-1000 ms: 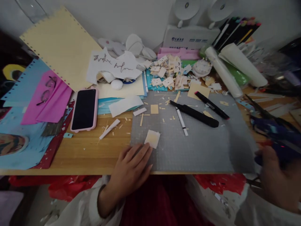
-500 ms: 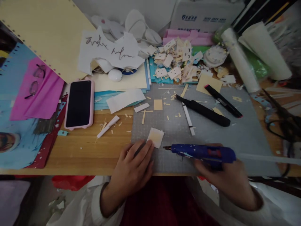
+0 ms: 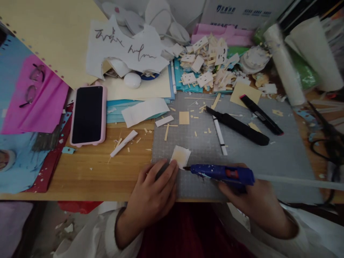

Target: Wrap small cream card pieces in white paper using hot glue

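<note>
A small white paper square (image 3: 181, 156) with a yellowish middle lies on the grey cutting mat (image 3: 268, 157). My left hand (image 3: 153, 191) holds its lower left corner under the fingertips; the thumb's tip is hard to make out. In my right hand (image 3: 255, 200) is a blue glue gun (image 3: 220, 172), my fingers wrapped round its handle. A long translucent glue stick (image 3: 295, 182) sticks out of its back. The nozzle points left, at the square's lower right corner; whether it touches cannot be told.
Beyond the square are a yellow paper square (image 3: 184, 118), a white pen (image 3: 220, 136), a black cutter (image 3: 239, 125) and a black-and-pink marker (image 3: 262, 114). Paper figures (image 3: 204, 68) are heaped at the back. A phone (image 3: 88, 114) lies left, scissors (image 3: 328, 132) right.
The glue gun has moved left, bringing its nozzle to the paper square's lower right corner. My left hand still holds the square. The view has shifted slightly.
</note>
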Demonstrator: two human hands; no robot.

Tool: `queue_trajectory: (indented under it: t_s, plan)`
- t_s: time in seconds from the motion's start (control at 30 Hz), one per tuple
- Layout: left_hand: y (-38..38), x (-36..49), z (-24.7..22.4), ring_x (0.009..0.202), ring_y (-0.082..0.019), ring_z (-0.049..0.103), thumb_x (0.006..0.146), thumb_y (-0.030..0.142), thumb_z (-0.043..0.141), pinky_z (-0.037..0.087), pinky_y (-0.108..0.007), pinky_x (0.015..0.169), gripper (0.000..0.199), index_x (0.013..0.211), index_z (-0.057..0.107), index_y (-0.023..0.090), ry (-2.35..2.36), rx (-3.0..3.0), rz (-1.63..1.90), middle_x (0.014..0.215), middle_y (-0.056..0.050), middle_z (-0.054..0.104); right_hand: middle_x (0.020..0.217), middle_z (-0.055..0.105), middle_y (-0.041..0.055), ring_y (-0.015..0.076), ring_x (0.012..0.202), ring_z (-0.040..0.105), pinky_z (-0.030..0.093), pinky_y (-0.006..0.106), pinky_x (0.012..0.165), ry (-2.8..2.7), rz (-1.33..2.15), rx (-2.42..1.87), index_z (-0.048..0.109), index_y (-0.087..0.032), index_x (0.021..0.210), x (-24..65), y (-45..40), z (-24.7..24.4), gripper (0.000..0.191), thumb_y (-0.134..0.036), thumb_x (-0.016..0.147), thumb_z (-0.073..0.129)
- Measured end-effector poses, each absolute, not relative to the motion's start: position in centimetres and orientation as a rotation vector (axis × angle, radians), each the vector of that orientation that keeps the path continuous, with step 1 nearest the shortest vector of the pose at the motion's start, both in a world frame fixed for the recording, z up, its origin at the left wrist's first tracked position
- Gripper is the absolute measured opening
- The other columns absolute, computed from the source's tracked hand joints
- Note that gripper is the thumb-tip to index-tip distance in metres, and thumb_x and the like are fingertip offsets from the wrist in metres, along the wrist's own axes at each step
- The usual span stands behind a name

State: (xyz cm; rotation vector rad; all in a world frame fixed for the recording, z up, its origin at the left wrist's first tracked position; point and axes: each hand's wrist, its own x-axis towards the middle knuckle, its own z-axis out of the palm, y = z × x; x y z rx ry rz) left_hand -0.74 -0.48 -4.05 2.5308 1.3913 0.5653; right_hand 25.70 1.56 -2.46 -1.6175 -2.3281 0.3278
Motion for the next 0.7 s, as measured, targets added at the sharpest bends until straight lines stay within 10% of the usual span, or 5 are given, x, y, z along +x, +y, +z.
queue_trajectory:
  t_s: [0.7]
  plan:
    - [-0.57,-0.69,-4.52,0.119,-0.03,0.05,0.091,0.017,0.054,0.036,-0.046,0.098,0.038,0.127,0.059,0.007,1.394,2.527,0.615,0.133,-0.006,0.063,0.068,0.062,-0.0007,0.0158,0.053,0.062,0.041,0.025,0.045,-2.468,0.08,-1.519,0.051,-0.021,0.096,25.42,2.52,-2.21,0.019,-0.038,0.095,0.043]
